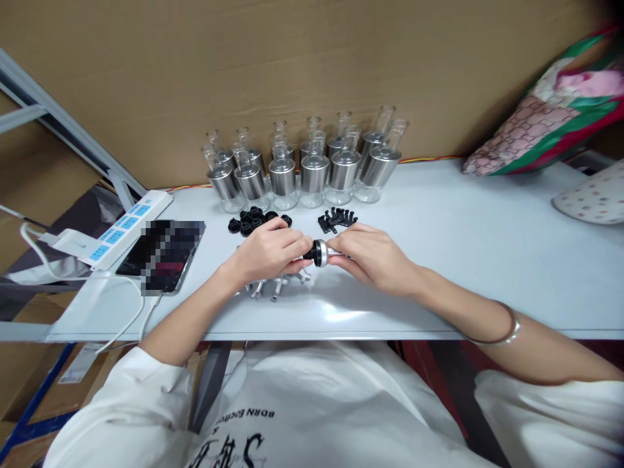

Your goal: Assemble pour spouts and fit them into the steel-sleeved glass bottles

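Both hands meet over the middle of the table around a silver bottle pourer (322, 253) with a ribbed black stopper. My left hand (270, 250) pinches the black stopper end. From the other side, the fingers of my right hand (377, 257) close on the slim silver spout. Several silver metal spouts (277, 289) lie under and in front of my left hand, partly hidden by it. Just beyond it is a pile of black rubber stoppers (251, 222). Small black plastic pieces (336, 220) lie in a heap beyond my right hand.
Two rows of glass bottles with steel sleeves (314, 172) stand at the back against a cardboard wall (312, 58). On the left are a power strip (129, 227), a phone-like device (190, 253) and white cables (129, 331). A patterned bag (531, 123) leans at the back right.
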Demonstrator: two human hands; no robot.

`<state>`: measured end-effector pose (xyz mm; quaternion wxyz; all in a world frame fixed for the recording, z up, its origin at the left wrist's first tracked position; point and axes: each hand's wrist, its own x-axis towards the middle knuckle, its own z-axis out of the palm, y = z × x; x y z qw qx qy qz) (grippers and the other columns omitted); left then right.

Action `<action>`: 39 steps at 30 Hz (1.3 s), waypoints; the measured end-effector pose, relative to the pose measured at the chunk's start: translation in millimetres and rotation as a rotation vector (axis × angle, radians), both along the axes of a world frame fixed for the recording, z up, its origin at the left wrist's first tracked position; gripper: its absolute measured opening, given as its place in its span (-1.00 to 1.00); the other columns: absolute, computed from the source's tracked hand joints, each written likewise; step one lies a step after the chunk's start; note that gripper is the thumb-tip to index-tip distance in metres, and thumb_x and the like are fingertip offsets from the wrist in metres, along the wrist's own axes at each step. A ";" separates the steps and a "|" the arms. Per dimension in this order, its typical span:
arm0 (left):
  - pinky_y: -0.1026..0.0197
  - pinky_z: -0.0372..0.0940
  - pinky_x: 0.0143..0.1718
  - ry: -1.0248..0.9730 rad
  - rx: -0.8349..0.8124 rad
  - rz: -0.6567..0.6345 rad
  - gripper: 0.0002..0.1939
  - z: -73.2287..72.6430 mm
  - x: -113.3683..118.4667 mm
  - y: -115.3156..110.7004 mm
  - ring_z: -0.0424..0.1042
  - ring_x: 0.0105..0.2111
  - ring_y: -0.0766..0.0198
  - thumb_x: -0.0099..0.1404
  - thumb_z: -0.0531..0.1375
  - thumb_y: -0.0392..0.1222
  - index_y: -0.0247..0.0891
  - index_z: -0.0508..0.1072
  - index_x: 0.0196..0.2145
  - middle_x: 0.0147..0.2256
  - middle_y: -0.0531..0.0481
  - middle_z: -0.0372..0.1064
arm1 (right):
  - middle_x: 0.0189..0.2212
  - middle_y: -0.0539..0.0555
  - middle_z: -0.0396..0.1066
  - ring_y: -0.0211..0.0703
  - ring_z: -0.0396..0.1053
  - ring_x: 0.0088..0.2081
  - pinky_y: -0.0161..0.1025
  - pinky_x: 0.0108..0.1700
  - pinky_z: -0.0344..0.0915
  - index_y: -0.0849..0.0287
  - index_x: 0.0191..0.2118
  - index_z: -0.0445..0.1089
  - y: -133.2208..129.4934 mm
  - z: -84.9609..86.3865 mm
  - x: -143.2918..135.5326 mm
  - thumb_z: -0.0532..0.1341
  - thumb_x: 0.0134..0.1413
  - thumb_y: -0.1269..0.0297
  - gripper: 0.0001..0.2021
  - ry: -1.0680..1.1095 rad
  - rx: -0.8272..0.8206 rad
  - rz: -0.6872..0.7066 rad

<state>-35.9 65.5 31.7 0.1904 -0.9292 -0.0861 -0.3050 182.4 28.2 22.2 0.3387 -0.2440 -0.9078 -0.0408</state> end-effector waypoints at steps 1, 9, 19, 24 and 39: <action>0.26 0.22 -0.35 0.000 0.002 -0.002 -0.72 0.1 0.1 -0.2 0.31 -0.55 0.36 0.44 -0.15 -0.08 -0.24 0.21 -0.33 -0.51 0.05 0.38 | -0.48 0.05 0.42 -0.24 0.34 -0.45 -0.29 -0.30 0.22 0.21 -0.28 0.28 0.2 0.2 0.4 0.01 0.30 0.25 -0.81 0.004 0.023 0.004; 0.27 0.25 -0.38 -0.124 -0.090 -0.017 -0.77 -3.5 -2.8 -0.1 0.28 -0.57 0.36 0.39 -0.01 -0.03 -0.26 0.23 -0.29 -0.52 0.07 0.35 | -0.47 0.03 0.45 -0.26 0.36 -0.46 -0.28 -0.28 0.24 0.16 -0.23 0.31 1.5 3.5 5.6 0.01 0.30 0.31 -0.84 0.009 0.147 0.005; 0.25 0.29 -0.38 -0.139 -0.061 -0.029 -0.82 -4.2 -1.4 -5.2 0.33 -0.56 0.35 0.38 -0.04 -0.15 -0.28 0.26 -0.24 -0.51 0.03 0.40 | -0.48 0.02 0.48 -0.23 0.37 -0.45 -0.24 -0.31 0.24 0.11 -0.18 0.38 6.5 2.9 13.4 0.09 0.25 0.23 -0.84 -0.021 0.195 -0.021; 0.24 0.30 -0.36 -0.120 -0.073 -0.017 -0.85 -6.5 -3.0 -4.8 0.34 -0.57 0.36 0.35 -0.04 -0.19 -0.27 0.26 -0.22 -0.49 0.03 0.42 | -0.48 0.02 0.47 -0.23 0.37 -0.45 -0.23 -0.30 0.25 0.12 -0.17 0.39 7.4 1.1 13.1 0.09 0.25 0.24 -0.84 -0.045 0.198 -0.017; 0.23 0.29 -0.33 -0.097 -0.117 -0.013 -0.72 -7.3 -0.6 -6.1 0.41 -0.47 0.31 0.40 -0.07 0.00 -0.27 0.23 -0.15 -0.41 -0.01 0.44 | -0.45 0.08 0.45 -0.21 0.38 -0.40 -0.22 -0.29 0.25 0.18 -0.22 0.37 4.8 0.0 8.7 -0.01 0.30 0.25 -0.77 -0.063 0.139 0.013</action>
